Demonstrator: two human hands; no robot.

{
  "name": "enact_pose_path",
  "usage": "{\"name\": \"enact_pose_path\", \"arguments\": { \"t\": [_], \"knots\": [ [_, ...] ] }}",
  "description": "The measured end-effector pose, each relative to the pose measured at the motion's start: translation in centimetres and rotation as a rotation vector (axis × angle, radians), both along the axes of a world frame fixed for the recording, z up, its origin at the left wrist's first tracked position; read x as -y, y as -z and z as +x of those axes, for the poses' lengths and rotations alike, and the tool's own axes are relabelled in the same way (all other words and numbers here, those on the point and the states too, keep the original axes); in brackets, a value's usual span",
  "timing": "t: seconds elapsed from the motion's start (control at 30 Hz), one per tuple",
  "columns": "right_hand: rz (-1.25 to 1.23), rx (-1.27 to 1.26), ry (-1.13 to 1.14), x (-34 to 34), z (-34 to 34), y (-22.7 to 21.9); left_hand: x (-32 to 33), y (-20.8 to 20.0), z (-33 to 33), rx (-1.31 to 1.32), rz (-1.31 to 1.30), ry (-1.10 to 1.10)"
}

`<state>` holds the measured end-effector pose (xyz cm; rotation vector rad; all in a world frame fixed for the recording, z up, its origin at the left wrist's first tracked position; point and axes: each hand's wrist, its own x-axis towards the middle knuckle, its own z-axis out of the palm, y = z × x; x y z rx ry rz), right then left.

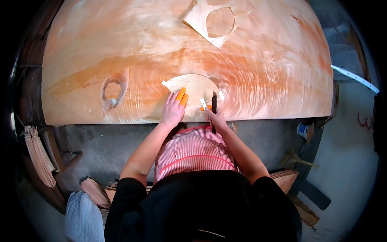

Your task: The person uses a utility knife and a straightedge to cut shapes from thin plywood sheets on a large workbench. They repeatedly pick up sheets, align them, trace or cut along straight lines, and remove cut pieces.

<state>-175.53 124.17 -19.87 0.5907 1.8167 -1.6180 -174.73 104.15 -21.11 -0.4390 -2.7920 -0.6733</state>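
Note:
A thin pale wood veneer piece with a curved edge lies on the sheet-covered table near its front edge. My left hand rests flat on it, fingers stretched out, with orange covers on two fingertips. My right hand is closed around a dark, narrow, knife-like tool that points away from me. A short white strip sticks up at the right fingertips, beside another orange finger cover. One small white patch shows just right of the veneer piece.
The wide orange-brown table fills the view ahead. A veneer offcut with oval cutouts lies at the far side. To the left is a ring-shaped thing. Veneer bundles, a white bag and a small broom stand around below.

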Motion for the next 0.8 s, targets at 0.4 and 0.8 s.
{"name": "enact_pose_path", "arguments": {
  "t": [0.4, 0.8],
  "knots": [
    [0.065, -0.152, -0.009, -0.4, 0.5, 3.2, -3.5, -0.7, 1.8, 0.217, 0.104, 0.269],
    [-0.027, -0.182, 0.022, -0.2, 0.7, 2.0, -3.4, -1.9, 2.8, 0.244, -0.052, 0.187]
  ]
}}
